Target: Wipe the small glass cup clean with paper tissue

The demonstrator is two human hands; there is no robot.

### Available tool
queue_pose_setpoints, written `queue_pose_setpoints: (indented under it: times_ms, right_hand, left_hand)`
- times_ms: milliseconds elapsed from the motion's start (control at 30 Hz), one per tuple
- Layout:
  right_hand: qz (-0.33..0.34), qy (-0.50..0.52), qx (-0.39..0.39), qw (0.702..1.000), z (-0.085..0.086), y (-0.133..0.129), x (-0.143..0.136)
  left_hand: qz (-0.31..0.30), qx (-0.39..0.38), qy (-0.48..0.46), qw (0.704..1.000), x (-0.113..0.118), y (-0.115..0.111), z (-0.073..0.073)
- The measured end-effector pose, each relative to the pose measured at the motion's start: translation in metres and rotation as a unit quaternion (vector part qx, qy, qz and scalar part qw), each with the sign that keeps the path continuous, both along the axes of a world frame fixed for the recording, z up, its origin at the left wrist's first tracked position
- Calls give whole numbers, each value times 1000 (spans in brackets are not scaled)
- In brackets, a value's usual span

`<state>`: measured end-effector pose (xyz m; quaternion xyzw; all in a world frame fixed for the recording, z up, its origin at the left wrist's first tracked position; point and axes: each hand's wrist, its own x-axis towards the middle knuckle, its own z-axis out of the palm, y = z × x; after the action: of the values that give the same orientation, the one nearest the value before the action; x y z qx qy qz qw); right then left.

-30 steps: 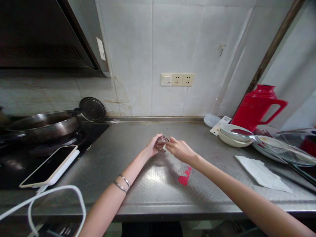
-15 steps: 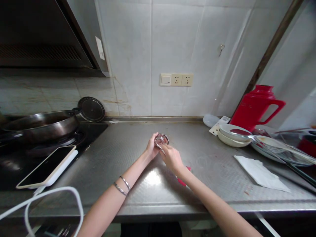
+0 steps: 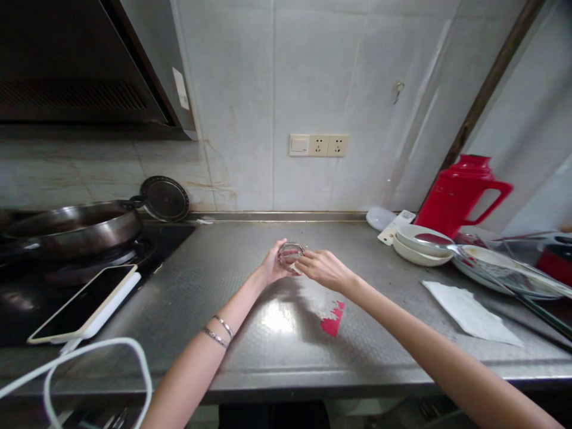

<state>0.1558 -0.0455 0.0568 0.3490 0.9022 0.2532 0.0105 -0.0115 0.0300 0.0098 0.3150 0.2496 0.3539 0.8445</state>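
Observation:
A small clear glass cup (image 3: 291, 252) is tilted with its round mouth toward me, above the middle of the counter. My left hand (image 3: 273, 265) wraps round its left side and holds it. At the cup's right edge, my right hand (image 3: 325, 269) has its fingers pressed together. A small pale bit shows at those fingertips, too little of it to name. Below my right wrist, a torn red piece (image 3: 333, 320) with a ragged pale edge lies on the steel counter (image 3: 214, 250).
On the left, a pan (image 3: 80, 226) sits on the black stove, with a phone (image 3: 84, 304) and a white cable (image 3: 134, 345) in front. At right are a white paper napkin (image 3: 469, 313), stacked bowls (image 3: 422, 247), a plate (image 3: 496, 271) with utensils, and a red thermos jug (image 3: 462, 193).
My right hand has drawn back from the cup's mouth to its right edge, with the forearm swinging right. The red piece, partly covered before, now shows in full.

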Motion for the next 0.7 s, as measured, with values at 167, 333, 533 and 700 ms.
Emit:
queue_pose_setpoints:
  times_ms: [167,333,533,700]
  right_hand:
    - [-49,30,-14,998,-2,4,4]
    - [-128,196,-68,970,-29,-8,-23]
    - [-165,335,-76,925,-46,-7,-45]
    - [-118,191,-26,974,-38,-5,-21]
  left_hand:
    - [91,-11,-17,996,13,-5,1]
    - [151,-11,-45,987,23,-15,2]
    - [152,17,-95,984,24,-18,-4]
    - [42,63,-109,991,6,-5,-2]
